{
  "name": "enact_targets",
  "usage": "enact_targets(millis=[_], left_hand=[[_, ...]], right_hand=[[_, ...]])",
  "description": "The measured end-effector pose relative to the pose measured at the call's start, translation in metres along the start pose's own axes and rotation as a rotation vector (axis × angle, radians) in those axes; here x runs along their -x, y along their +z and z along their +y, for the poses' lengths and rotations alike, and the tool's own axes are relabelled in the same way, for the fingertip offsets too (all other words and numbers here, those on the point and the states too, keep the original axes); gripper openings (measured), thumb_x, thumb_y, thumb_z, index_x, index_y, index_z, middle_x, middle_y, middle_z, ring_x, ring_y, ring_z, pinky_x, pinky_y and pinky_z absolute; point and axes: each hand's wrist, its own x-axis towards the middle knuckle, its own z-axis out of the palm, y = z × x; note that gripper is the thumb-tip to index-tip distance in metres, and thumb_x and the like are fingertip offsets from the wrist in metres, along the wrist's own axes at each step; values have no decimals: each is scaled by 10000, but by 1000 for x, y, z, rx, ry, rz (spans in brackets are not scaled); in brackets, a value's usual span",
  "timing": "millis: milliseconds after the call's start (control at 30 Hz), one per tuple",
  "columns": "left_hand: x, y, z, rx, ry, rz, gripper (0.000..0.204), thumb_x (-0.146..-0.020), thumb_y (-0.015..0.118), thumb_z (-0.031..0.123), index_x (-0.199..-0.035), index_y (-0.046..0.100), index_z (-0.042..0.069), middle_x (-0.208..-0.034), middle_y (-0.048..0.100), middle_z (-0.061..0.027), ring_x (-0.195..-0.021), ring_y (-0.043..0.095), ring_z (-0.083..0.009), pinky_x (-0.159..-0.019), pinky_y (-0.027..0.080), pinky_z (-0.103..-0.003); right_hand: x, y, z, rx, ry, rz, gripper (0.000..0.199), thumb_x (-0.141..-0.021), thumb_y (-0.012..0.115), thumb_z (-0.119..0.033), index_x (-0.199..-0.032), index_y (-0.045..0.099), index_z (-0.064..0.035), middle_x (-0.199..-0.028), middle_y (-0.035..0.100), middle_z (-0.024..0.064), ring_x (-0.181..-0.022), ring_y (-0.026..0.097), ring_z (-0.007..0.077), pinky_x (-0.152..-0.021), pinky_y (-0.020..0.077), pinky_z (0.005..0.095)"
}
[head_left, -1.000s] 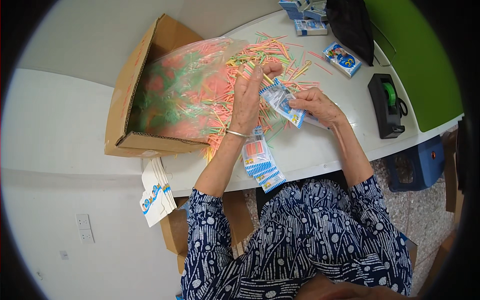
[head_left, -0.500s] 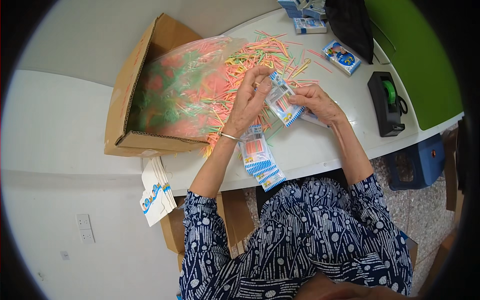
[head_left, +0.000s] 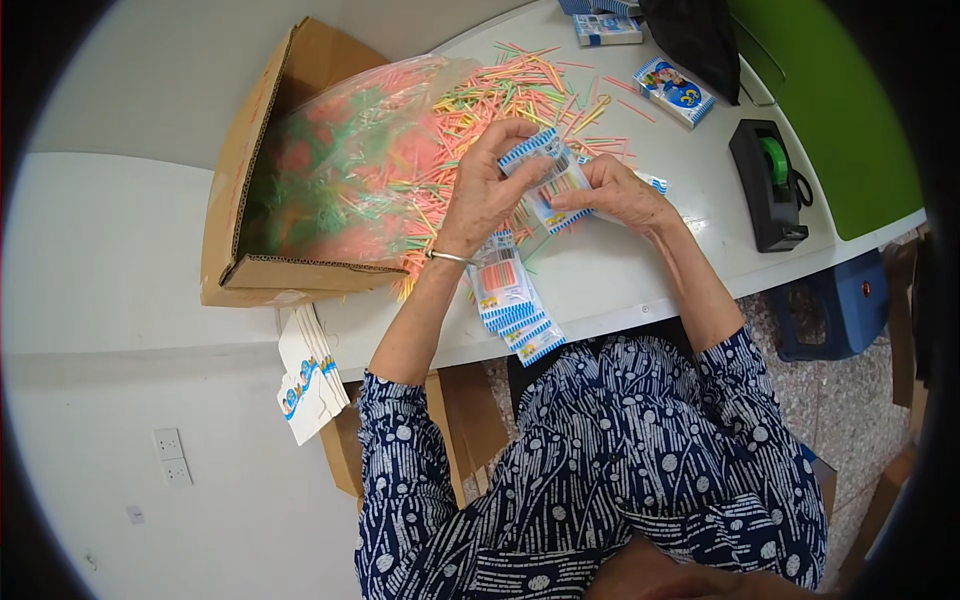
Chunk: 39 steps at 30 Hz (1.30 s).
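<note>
A small clear-and-blue plastic packet (head_left: 562, 188) with coloured sticks inside is held between both my hands over the table. My left hand (head_left: 488, 188) pinches its upper blue-striped end, the thumb lying across the front. At the packet's right side, my right hand (head_left: 628, 196) grips it between thumb and fingers. Below my left wrist lies a fanned stack of similar filled packets (head_left: 505, 285), reaching the table's near edge. Loose pink, yellow and green thin sticks (head_left: 515, 85) are heaped just beyond my hands. Part of another blue-striped packet (head_left: 655, 184) shows behind my right hand.
To the left, a cardboard box (head_left: 225, 230) lies open toward the pile, with a clear bag (head_left: 350, 170) of sticks inside. A tape dispenser (head_left: 765, 190), a blue-and-white pack (head_left: 675, 92) and a black cloth (head_left: 690, 40) are on the right. White cards (head_left: 310, 375) hang by the table edge.
The packet has tilted and shifted slightly left in my hands, showing more of its striped end. My left thumb now lies across its front. The whole view has shifted a little.
</note>
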Motion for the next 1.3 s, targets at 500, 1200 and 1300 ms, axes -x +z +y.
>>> enact_targets(millis=[500,1200,1300], left_hand=[[5,-5,6,-201,40,-68,339,-798,684,156,-1073,553,8,-976,644,-113,-929,622,-171,-813,492,-308],[88,-49,-27,-747,-145,-254,414,-779,697,177,-1127,561,-3,-1112,595,-128,-1053,563,-268,-898,446,-356],[82,-44,-20,-889,-34,-237,445,-774,706,205,-1141,559,1,-1136,578,-145,-1082,537,-305,-934,424,-376]], right_hand=[[8,13,-14,157,43,51,339,-702,822,-329,-624,608,-77,-567,444,-82,-533,364,26,-497,278,206],[39,-34,35,1112,-164,514,385,-769,687,-336,-1029,679,-52,-1095,564,98,-1018,477,280,-909,373,401],[37,-38,35,1015,-156,526,323,-792,671,-299,-1009,693,-60,-1094,560,93,-1032,479,270,-910,366,390]])
